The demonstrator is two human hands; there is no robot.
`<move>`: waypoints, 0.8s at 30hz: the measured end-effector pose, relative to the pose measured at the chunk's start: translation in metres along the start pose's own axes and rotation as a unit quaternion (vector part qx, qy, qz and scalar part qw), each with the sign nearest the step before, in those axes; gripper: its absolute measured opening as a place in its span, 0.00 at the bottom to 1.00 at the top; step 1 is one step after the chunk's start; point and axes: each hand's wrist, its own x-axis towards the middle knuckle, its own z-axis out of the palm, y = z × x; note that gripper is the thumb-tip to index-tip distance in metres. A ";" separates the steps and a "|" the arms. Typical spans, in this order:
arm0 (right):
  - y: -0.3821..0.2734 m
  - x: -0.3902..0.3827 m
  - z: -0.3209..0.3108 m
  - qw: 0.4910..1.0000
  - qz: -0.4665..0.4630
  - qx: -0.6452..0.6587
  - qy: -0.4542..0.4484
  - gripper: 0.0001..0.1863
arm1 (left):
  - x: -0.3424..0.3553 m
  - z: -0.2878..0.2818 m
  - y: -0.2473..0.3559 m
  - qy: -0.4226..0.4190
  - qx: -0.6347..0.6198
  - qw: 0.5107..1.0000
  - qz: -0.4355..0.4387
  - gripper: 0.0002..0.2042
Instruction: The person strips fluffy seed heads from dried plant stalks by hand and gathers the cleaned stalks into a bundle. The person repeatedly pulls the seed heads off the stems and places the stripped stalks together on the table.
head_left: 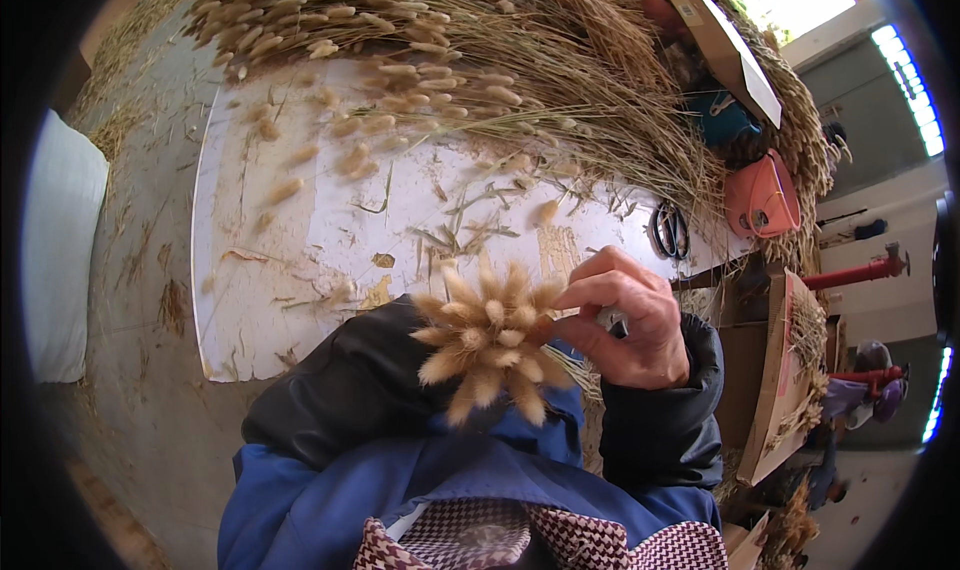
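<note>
A round bunch of dried bunny tail grass (pixel 490 342), with fluffy beige heads, faces up in front of my chest. Its thin greenish stems (pixel 575 372) slant down to the right beneath my right hand. My right hand (pixel 632 320) comes in from the right, thumb and fingers pinched on the bunch's right edge among the outer heads. The dark left sleeve (pixel 345 395) runs behind the bunch, where the heads cover my left hand, so its fingers and grip are hidden.
A white board (pixel 350 220) before me carries loose heads and leaf scraps. Beyond it lies a large pile of bunny tail stalks (pixel 560 80). Black-handled scissors (pixel 669 231), a pink bucket (pixel 763 195) and cardboard boxes (pixel 785 380) are at right; a white block (pixel 70 250) is at left.
</note>
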 end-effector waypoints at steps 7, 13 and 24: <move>0.019 -0.016 0.003 0.985 0.099 0.139 -0.030 0.20 | -0.004 0.018 -0.019 0.329 0.344 0.875 0.086 0.16; 0.026 -0.013 0.006 0.961 0.069 0.241 -0.116 0.29 | -0.012 0.033 -0.015 0.340 0.183 0.921 0.052 0.14; 0.020 -0.015 0.013 0.964 -0.023 0.244 -0.101 0.30 | 0.012 0.070 -0.015 0.279 0.205 0.938 -0.026 0.13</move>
